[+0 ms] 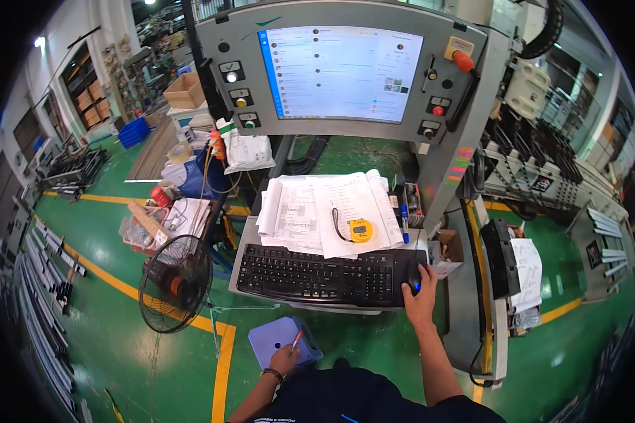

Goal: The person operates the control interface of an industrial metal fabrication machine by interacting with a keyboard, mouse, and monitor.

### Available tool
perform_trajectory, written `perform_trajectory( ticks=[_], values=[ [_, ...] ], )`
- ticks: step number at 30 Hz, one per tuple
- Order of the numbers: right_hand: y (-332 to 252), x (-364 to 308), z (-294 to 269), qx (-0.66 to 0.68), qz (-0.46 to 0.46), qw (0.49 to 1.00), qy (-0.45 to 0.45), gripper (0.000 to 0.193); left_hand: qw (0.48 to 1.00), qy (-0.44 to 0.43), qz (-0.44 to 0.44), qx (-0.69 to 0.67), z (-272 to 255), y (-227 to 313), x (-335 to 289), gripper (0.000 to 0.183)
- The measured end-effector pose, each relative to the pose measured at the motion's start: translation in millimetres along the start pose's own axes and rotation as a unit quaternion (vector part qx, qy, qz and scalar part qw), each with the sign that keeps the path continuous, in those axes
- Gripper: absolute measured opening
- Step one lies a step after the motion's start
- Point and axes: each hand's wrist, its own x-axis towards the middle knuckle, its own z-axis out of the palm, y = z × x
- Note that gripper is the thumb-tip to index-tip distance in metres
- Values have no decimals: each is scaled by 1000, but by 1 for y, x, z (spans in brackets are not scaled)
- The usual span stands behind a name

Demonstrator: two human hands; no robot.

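Green floor (120, 345), yellow lines (223, 366) across it. Over it, at the top of my feed, a grey control console (331, 128) with its screen (339, 77) lit and push buttons down both sides.

Below the console, a grey shelf (249, 233) facing the person. Just left of the shelf, a black-caged fan (179, 284). On the shelf, a loose stack of drawing sheets (293, 222), some edges curled, lying behind a black keyboard (310, 275). Nearer the person and lower, what I take for a blue-violet plastic stool (267, 342), dark spot mid-top.

Yellow tape measure (361, 231) on the sheets, its dark wrist loop spread to the left.

Black mouse (415, 279) on the shelf, just beyond the keyboard's right end, a blue light showing on it. I log the right hand (421, 299) closed over it, thumb along the near left side, fingers over the top and far side.

Blue marker (405, 222) right of the sheets.

Smallest, a red-and-white pen (298, 339): it is gripped in the left hand (284, 359), above the stool, tip end up. Whether that hand touches the stool, I cannot tell.
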Motion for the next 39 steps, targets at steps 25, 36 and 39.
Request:
perform_trajectory(
  ticks=[25,36,39],
  values=[
    [20,32,6,39,-49,998,-1,63,964,51,-259,-20,77,-72,-82,43],
    [25,30,6,41,-41,998,12,58,970,10,-243,-11,64,-68,-65,52],
    [25,31,8,40,-43,998,9,57,968,-8,-248,17,65,-67,-64,71]
  ],
)
